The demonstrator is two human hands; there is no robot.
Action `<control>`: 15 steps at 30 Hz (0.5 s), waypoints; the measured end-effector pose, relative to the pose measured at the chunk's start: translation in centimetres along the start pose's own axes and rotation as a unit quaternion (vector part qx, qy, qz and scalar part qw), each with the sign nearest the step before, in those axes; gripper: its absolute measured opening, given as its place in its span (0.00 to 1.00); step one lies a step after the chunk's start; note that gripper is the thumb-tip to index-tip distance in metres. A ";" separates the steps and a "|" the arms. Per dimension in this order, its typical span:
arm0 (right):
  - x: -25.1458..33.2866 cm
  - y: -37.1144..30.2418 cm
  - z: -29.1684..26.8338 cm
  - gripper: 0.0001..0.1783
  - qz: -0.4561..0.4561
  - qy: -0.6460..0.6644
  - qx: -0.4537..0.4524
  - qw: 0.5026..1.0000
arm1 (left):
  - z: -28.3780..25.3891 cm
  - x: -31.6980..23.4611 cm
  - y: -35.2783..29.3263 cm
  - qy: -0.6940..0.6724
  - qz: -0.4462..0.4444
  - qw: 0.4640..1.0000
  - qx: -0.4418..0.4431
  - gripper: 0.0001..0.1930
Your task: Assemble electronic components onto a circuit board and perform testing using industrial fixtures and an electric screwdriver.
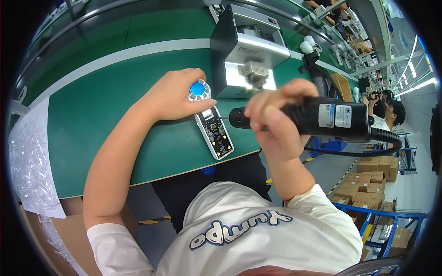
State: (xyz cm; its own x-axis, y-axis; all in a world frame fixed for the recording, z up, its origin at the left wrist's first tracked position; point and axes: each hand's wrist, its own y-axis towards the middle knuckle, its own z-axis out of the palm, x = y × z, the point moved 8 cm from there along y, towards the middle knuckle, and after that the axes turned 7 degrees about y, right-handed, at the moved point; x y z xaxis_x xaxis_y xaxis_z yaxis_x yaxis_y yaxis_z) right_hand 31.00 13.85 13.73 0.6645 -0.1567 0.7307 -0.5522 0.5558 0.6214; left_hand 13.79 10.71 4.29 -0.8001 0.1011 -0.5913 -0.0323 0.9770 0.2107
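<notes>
My left hand (172,94) holds the upper end of a narrow white handheld device (200,124) down on the green table, its fingers wrapped about the rim. Inside the casing a black circuit board (218,138) faces up. A blue round disc (197,89) sits in a wheel-like ring at the far end. Gripped in my right hand (281,115) is a black electric screwdriver (317,120), tilted almost level. Its thin bit points left and reaches the board's right edge; whether it touches a screw is too small to tell.
Beyond my hands stands a grey metal screw feeder (251,46). Clear plastic bags (32,161) lie at the table's left edge. The screwdriver's black cable (386,138) curves off to the right. Cardboard boxes (366,188) are stacked at the right, and another person (391,112) sits farther back.
</notes>
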 end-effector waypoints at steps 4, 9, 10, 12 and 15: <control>-0.5 -0.3 0.0 0.22 0.013 -0.009 0.005 1.000 | 0.1 0.1 -0.1 -0.002 0.002 1.000 0.000 0.24; -0.5 -0.3 0.2 0.22 0.020 -0.018 0.002 1.000 | 0.4 0.3 -0.2 -0.002 0.010 1.000 -0.009 0.24; -0.5 -0.3 0.3 0.22 0.021 -0.021 0.004 1.000 | 0.3 0.3 -0.2 -0.003 0.008 1.000 -0.009 0.24; -0.6 -0.3 0.3 0.22 0.023 -0.022 0.005 0.999 | 0.2 0.3 -0.2 -0.006 0.010 1.000 -0.007 0.24; -0.9 -0.2 0.2 0.22 0.026 -0.016 0.000 1.000 | 0.2 0.3 -0.3 -0.014 0.008 1.000 -0.010 0.25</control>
State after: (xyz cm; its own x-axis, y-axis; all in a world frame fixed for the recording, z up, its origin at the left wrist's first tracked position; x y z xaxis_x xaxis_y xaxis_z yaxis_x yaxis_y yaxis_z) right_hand 30.39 13.67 12.96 0.6185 -0.1535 0.7707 -0.5853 0.5644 0.5821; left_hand 13.71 10.51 3.90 -0.7839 0.1230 -0.6085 -0.0305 0.9714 0.2356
